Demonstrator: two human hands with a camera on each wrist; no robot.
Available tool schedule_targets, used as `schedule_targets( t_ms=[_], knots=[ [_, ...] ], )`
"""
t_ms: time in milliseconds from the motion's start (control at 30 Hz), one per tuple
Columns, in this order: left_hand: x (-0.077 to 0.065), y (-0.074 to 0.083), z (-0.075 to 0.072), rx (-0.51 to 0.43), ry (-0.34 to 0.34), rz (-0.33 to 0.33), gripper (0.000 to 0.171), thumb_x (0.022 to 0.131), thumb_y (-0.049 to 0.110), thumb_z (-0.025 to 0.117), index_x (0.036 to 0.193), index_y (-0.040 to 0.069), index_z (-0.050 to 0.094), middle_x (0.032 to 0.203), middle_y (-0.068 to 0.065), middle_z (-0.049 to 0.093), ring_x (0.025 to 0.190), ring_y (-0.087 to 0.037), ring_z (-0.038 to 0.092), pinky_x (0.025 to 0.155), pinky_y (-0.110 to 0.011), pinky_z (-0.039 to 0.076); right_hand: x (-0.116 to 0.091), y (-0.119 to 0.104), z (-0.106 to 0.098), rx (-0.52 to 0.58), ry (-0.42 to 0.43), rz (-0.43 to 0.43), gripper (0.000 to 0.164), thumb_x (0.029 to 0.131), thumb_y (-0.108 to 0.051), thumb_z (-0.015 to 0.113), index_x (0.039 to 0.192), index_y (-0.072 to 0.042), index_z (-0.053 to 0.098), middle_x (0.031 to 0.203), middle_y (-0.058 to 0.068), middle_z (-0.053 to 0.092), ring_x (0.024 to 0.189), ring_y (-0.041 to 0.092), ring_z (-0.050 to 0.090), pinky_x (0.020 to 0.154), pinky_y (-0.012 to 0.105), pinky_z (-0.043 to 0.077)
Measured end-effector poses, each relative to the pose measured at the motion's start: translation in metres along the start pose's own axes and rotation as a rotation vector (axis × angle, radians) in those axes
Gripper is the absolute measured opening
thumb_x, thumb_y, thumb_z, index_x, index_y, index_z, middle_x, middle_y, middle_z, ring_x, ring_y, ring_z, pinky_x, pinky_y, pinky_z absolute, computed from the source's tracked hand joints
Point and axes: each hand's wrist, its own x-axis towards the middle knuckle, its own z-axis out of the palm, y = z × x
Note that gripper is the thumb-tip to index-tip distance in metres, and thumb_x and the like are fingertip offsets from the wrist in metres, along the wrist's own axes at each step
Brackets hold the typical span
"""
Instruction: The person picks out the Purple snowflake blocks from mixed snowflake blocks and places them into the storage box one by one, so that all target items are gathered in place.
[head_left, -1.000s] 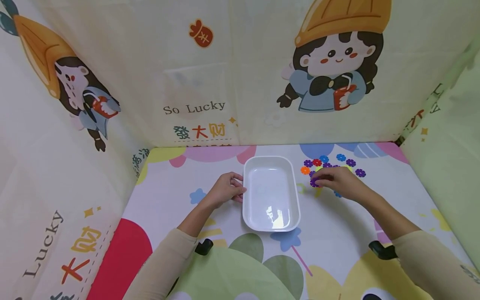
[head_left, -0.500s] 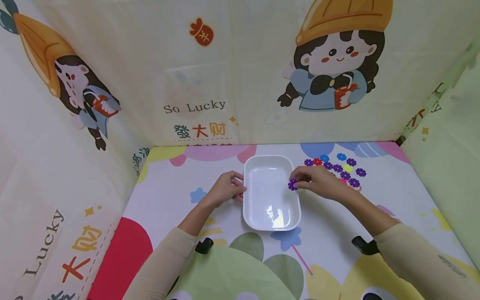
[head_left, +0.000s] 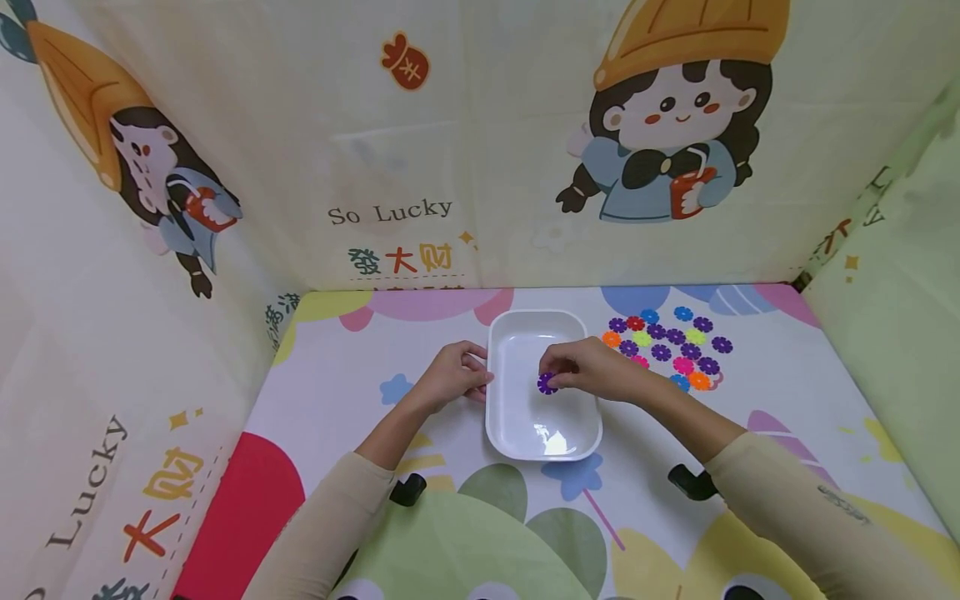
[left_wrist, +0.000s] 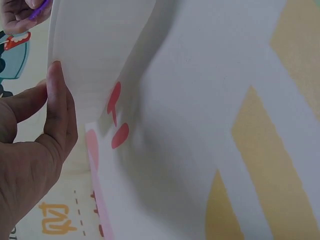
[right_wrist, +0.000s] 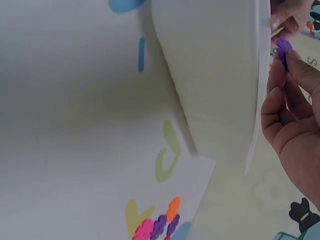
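A white rectangular tray (head_left: 517, 433) lies on the table in the middle of the head view. At its left rim my left hand (head_left: 456, 373) grips the edge; in the left wrist view the fingertips (left_wrist: 57, 75) lie on the outer wall and the thumb is at the rim. Over the tray's inside, my right hand (head_left: 592, 369) pinches a purple flower-shaped disc (head_left: 546, 383) between thumb and fingertips. The same purple disc (right_wrist: 283, 47) stands on edge in the right wrist view.
To the right of the tray, several flower-shaped discs (head_left: 661, 352) in purple, blue, red, orange, pink and yellow lie scattered on the patterned tablecloth (head_left: 667, 467). Printed cloth walls (head_left: 517, 167) enclose the table at the back and both sides.
My right hand has carried the purple disc leftward from the scattered discs, past the tray's right rim, to above its inside. The left hand has stayed on the left rim.
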Motion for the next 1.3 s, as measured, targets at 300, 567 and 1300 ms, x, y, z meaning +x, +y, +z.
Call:
schedule_targets(
  t_ms=[300, 567, 1300],
  knots=[
    [0.002, -0.001, 0.000, 0.024, 0.000, 0.000, 0.041, 0.094, -0.003, 0.070, 0.131, -0.005, 0.053, 0.098, -0.017, 0.066, 0.065, -0.018, 0.072, 0.066, -0.040, 0.069, 0.016, -0.006, 0.019, -0.011, -0.124, -0.035, 0.013, 0.093, -0.015, 0.078, 0.105, -0.018, 0.075, 0.093, -0.007, 0.075, 0.084, 0.008, 0.069, 0.085, 0.024, 0.065],
    [0.002, -0.002, -0.001, 0.015, -0.003, 0.006, 0.040, 0.094, -0.003, 0.069, 0.131, -0.006, 0.053, 0.098, -0.017, 0.066, 0.065, -0.018, 0.072, 0.064, -0.037, 0.069, 0.029, -0.005, 0.035, -0.056, -0.181, -0.012, 0.011, 0.092, -0.015, 0.080, 0.100, -0.018, 0.073, 0.085, -0.009, 0.071, 0.079, 0.008, 0.064, 0.078, 0.019, 0.063],
    [0.000, -0.001, -0.001, 0.011, -0.009, 0.012, 0.041, 0.094, -0.003, 0.070, 0.131, -0.007, 0.052, 0.096, -0.016, 0.066, 0.063, -0.018, 0.071, 0.064, -0.038, 0.069, 0.044, -0.005, 0.061, -0.128, -0.280, 0.015, 0.010, 0.089, -0.009, 0.081, 0.092, -0.016, 0.075, 0.080, -0.009, 0.068, 0.076, 0.007, 0.061, 0.074, 0.019, 0.058]
  ],
)
